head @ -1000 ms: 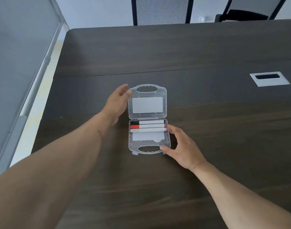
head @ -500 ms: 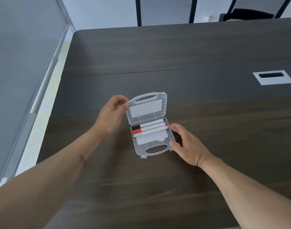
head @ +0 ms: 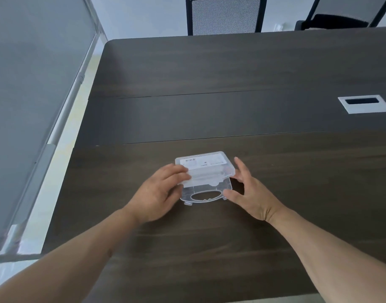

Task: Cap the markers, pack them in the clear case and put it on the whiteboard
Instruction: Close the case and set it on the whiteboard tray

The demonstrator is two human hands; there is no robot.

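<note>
The clear plastic case (head: 206, 194) lies on the dark wooden table (head: 231, 68) in front of me. Its lid (head: 204, 165), with a white label on top, is folded down over the base and stands only slightly ajar; the handle end of the base still shows below it. The markers inside are hidden by the lid. My left hand (head: 159, 193) holds the lid's left edge with its fingers. My right hand (head: 250, 191) rests at the case's right side, thumb touching the base corner and fingers spread by the lid.
A silver cable grommet (head: 366, 103) is set into the table at the right. Two black mesh chairs (head: 224, 15) stand beyond the far edge. A grey partition panel (head: 34, 84) runs along the left of the table.
The lid, flat open a second ago and half raised after that, has swung down over the base and covers the markers. My left hand came down with it.
</note>
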